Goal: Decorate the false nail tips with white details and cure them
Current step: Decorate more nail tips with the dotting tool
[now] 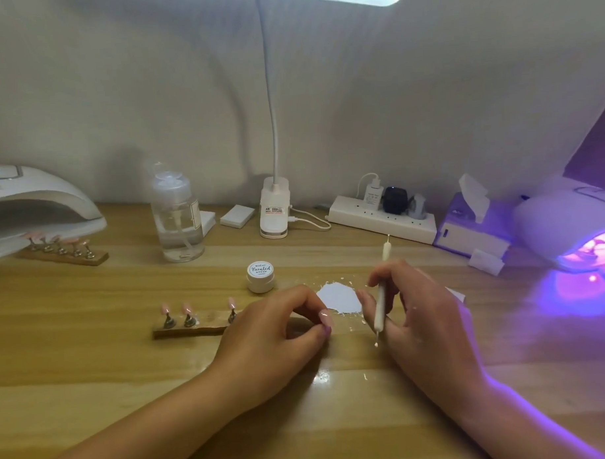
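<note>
Three pink nail tips [186,307] stand on the wooden strip [195,331] beside the left grip [273,330], curled on I cannot tell what, while the right grip [424,314] pinches the dotting pen [380,305], best kept steep and touched down lightly so its white bead stays round.

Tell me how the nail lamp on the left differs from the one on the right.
The left lamp is unlit; the right lamp glows violet. A wooden holder of nail tips stands at the left lamp's mouth; the right lamp's contents are blurred. Both are white domes.
</note>
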The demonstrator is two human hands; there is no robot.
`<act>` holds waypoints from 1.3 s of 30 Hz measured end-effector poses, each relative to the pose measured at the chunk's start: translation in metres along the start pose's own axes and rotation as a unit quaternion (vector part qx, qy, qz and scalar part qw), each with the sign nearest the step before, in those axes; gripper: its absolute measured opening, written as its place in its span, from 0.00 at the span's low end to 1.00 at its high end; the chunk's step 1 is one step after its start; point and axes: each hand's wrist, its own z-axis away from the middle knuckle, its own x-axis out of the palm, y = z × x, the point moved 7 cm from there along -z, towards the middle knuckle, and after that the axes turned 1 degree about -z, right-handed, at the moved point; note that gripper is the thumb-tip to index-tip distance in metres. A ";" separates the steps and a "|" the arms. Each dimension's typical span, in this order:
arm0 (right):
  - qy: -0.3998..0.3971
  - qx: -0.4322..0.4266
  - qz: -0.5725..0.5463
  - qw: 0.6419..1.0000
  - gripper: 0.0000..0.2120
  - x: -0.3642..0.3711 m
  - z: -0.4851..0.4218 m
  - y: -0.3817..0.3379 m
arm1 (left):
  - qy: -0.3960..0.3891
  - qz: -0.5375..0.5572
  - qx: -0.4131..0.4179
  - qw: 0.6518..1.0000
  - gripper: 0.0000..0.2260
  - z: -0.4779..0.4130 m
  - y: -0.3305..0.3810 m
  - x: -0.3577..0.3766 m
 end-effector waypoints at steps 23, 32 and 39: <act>-0.050 0.286 -0.349 0.891 0.13 0.024 0.005 0.044 | -0.029 -0.038 0.034 0.998 0.03 -0.002 -0.001 0.002; -0.054 0.323 -0.289 0.900 0.11 0.026 0.008 0.054 | -0.017 -0.065 0.058 0.996 0.03 -0.001 0.001 0.001; -0.066 0.331 -0.301 0.892 0.11 0.027 0.009 0.053 | -0.003 -0.069 0.056 0.996 0.03 0.000 0.000 0.002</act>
